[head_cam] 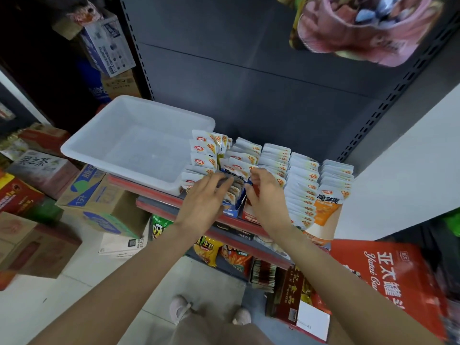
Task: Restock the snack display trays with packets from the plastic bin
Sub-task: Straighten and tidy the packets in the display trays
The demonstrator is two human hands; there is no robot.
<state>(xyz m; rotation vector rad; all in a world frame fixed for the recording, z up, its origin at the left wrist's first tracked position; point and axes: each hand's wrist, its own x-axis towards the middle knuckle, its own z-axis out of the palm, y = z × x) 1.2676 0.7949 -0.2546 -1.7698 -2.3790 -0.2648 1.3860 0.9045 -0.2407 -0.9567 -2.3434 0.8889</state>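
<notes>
Left hand (207, 195) lays straight fingers (225, 183) on the packets (234, 192) in a blue tray (232, 212). Right hand (265, 192) curls beside them; its grip is hidden. The plastic bin (139, 143) sits left on the shelf (159, 192).

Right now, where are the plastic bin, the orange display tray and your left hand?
plastic bin (82, 143): head view, near rim.
orange display tray (326, 215): head view, front panel.
left hand (204, 197): head view, back of hand.

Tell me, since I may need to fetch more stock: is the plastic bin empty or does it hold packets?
Empty: the plastic bin shows only its bare translucent floor, no packets inside.
</notes>
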